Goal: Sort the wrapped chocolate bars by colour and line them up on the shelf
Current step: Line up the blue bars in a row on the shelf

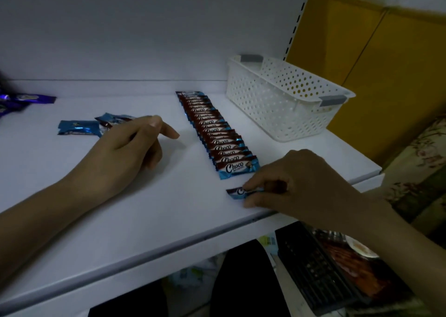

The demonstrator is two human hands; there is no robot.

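Note:
A long overlapping row of brown-and-blue Choco bars (pixel 217 133) runs from the shelf's back toward its front edge. My right hand (pixel 296 184) pinches one more brown-and-blue bar (pixel 237 192) just in front of the row's near end, low over the white shelf (pixel 144 208). My left hand (pixel 128 148) rests on the shelf with curled fingers and holds nothing; it partly covers a loose bar (pixel 113 120). Beside that bar lies a blue bar (pixel 78 127). Purple bars (pixel 26 99) lie at the far left.
A white perforated basket (pixel 284 99) stands at the shelf's back right, close to the row. A slotted upright (pixel 296 20) closes the shelf on the right. Below the front edge are a dark crate (pixel 325 268) and packets.

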